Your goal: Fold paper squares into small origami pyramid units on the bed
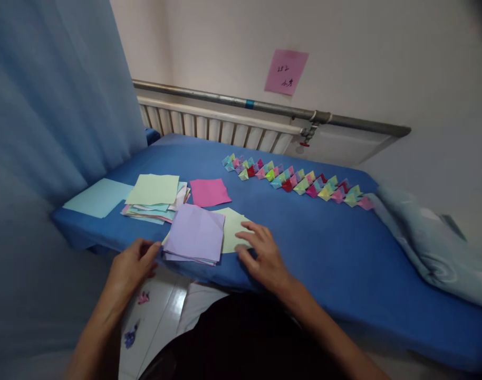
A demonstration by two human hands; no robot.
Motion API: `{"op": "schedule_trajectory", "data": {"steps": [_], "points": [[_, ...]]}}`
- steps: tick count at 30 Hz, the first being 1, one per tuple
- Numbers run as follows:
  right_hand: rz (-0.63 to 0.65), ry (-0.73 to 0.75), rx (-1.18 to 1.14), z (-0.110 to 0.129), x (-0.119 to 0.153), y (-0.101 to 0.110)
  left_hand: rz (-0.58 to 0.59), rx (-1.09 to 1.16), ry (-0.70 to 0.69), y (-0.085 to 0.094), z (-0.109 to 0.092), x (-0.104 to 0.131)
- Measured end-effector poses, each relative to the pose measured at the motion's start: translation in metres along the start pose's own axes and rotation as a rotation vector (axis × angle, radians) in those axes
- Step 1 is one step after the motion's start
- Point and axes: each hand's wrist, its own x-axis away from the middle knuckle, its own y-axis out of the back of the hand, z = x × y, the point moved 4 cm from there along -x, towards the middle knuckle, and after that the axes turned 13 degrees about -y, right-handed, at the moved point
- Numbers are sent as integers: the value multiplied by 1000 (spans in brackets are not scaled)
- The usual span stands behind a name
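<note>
Near the bed's front edge lies a stack of square papers with a purple sheet (195, 232) on top. My left hand (134, 266) is at the stack's lower left corner, fingers loosely curled and thumb pointing at the paper edge; I cannot tell whether it touches. To the right, my right hand (260, 253) has its fingers spread over a pale green sheet (231, 227), which lies partly under the purple stack. Behind the stack is a magenta square sheet (210, 192). A mixed pile topped by a light green sheet (154, 189) sits to the left.
Light blue sheets (98, 198) lie at the bed's left corner beside a blue curtain (67, 95). Rows of folded colourful paper pieces (300, 182) run along the back. A folded blanket (434, 248) is at right. Behind stand a radiator (213, 126) and a pipe (209, 96).
</note>
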Motion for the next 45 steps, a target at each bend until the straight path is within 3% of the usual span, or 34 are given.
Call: {"op": "schedule_trajectory", "data": {"steps": [3, 6, 10, 17, 26, 31, 40, 45], "points": [[180, 192, 25, 33, 7, -16, 59, 59, 96, -2, 12, 12], [274, 287, 109, 47, 12, -35, 76, 235, 177, -17, 19, 18], [310, 316, 211, 51, 7, -55, 40, 426, 209, -32, 23, 18], [335, 284, 333, 62, -2, -76, 114, 568, 191, -33, 10, 17], [257, 257, 393, 72, -12, -84, 201, 655, 74, -41, -6, 11], [233, 233, 347, 66, -10, -84, 152, 784, 117, -43, -1, 12], [203, 176, 316, 66, -10, -81, 108, 898, 56, -54, -18, 20], [184, 204, 226, 61, -6, -76, 216, 780, -74, -69, -22, 26]]}}
